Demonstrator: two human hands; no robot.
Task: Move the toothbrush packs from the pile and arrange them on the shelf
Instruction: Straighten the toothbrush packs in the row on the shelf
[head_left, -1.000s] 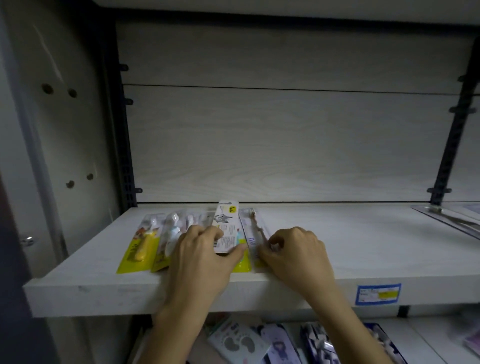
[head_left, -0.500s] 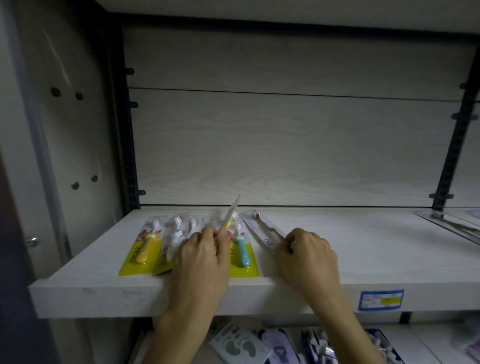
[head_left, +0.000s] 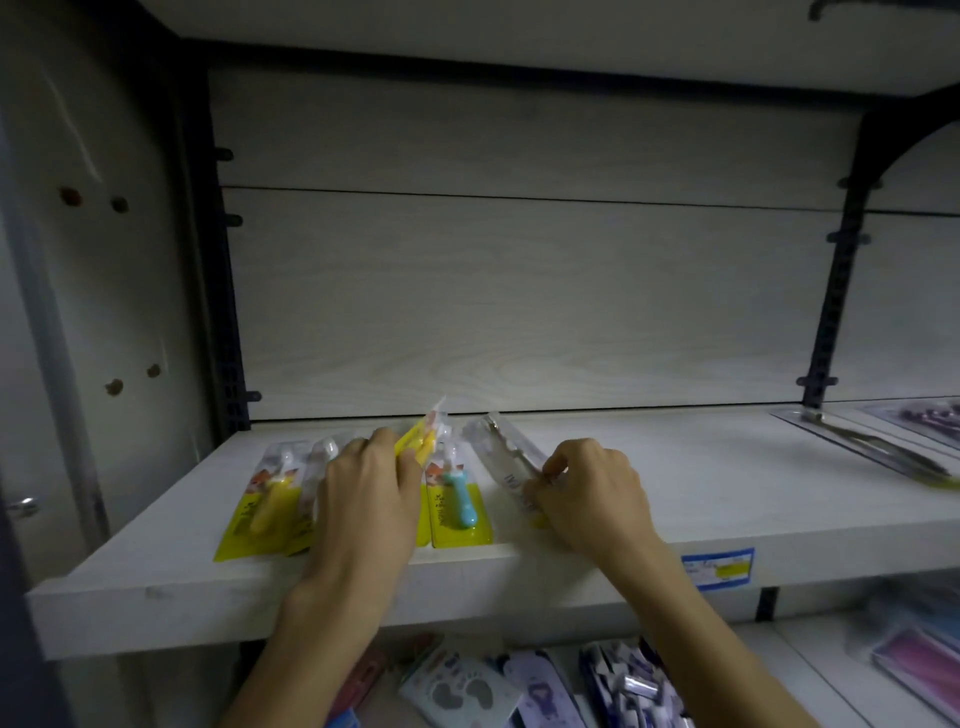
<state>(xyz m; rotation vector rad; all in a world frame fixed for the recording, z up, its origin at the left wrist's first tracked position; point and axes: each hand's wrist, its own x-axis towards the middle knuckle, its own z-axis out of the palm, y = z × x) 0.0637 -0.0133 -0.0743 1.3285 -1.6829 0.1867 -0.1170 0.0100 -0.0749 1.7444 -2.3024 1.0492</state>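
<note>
Our left hand (head_left: 366, 499) pinches a yellow pack (head_left: 422, 439), tilted up on edge over the row of packs lying flat at the shelf (head_left: 727, 499) front. Beside the blue-brush pack (head_left: 460, 506), our right hand (head_left: 589, 499) pinches a clear pack (head_left: 501, 444) resting on the shelf.

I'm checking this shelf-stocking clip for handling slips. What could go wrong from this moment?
1. The left hand holds a yellow pack tilted up over the row; set down carelessly, it may overlap the blue-brush pack rather than lie beside it.
2. The flat packs reach the shelf's front edge; a nudge from either wrist could push one off.
3. The right hand pinches a clear pack lying askew, which may stay crooked.
</note>
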